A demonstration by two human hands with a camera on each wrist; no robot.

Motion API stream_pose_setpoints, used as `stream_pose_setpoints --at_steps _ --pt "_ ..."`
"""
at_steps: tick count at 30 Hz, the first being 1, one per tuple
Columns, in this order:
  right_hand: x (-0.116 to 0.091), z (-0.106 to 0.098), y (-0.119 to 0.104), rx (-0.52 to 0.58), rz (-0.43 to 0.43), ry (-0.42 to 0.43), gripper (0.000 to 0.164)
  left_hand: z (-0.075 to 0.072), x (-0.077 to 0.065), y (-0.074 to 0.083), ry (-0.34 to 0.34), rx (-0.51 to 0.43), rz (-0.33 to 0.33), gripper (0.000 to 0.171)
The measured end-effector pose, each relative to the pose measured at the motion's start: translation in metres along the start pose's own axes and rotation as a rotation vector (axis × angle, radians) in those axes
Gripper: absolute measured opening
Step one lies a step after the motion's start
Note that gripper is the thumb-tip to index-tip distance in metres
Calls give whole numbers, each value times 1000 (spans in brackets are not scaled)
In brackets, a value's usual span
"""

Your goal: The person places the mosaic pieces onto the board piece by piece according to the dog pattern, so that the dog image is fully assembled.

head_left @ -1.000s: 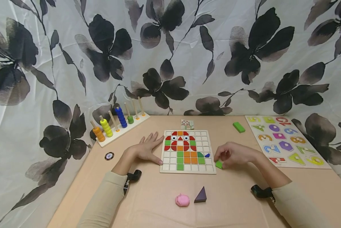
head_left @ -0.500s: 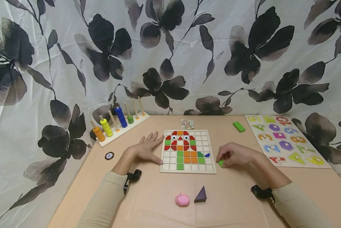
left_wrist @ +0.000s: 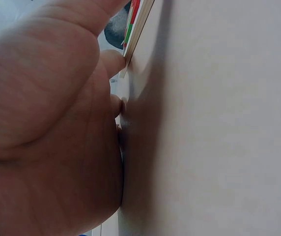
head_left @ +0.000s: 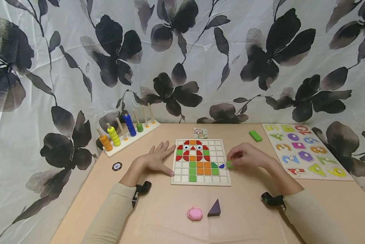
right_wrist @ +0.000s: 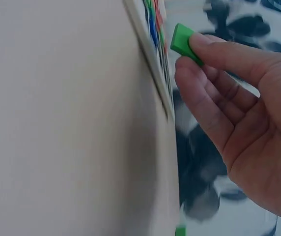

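A white grid board (head_left: 216, 149) lies on the table, with red, orange and green tiles forming a figure. My left hand (head_left: 156, 161) rests on the table with spread fingers, thumb and fingertips touching the board's left edge. At the right edge, my right hand (head_left: 247, 156) pinches a small green tile (right_wrist: 182, 40) between thumb and fingers. The right wrist view shows this tile lifted above the table, beside the board. A small blue piece (head_left: 221, 166) sits on the board near the held tile. In the left wrist view, the palm (left_wrist: 47, 147) hides most of the board.
Behind the board lies a small pattern card (head_left: 200, 133). A peg stacker (head_left: 133, 137) with coloured rings stands back left; a number puzzle (head_left: 307, 152) lies right. Around are a green block (head_left: 255, 136), a round disc (head_left: 117, 167), a pink lump (head_left: 195, 214) and a dark triangular block (head_left: 214, 208).
My right hand first draws slightly right, then rises off the table and shifts left toward the board with the green tile. The left hand keeps its place at the board's edge.
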State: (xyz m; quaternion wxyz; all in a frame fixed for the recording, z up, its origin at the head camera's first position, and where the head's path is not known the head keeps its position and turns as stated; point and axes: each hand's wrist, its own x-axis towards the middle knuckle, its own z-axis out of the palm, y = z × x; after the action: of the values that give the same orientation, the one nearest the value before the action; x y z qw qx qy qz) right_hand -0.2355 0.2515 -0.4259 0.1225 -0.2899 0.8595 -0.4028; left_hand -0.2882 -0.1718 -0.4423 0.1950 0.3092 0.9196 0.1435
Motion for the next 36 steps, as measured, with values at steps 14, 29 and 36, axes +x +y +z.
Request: stream_pose_setpoints --at_steps 14,29,36 --pt "27 43 -48 -108 -13 -200 12 0 1 0 -8 5 -1 123" --pt "25 53 -54 -208 44 -228 12 1 2 -2 -2 2 9 121" --pt "23 52 -48 -192 9 -222 12 1 1 0 3 6 10 121"
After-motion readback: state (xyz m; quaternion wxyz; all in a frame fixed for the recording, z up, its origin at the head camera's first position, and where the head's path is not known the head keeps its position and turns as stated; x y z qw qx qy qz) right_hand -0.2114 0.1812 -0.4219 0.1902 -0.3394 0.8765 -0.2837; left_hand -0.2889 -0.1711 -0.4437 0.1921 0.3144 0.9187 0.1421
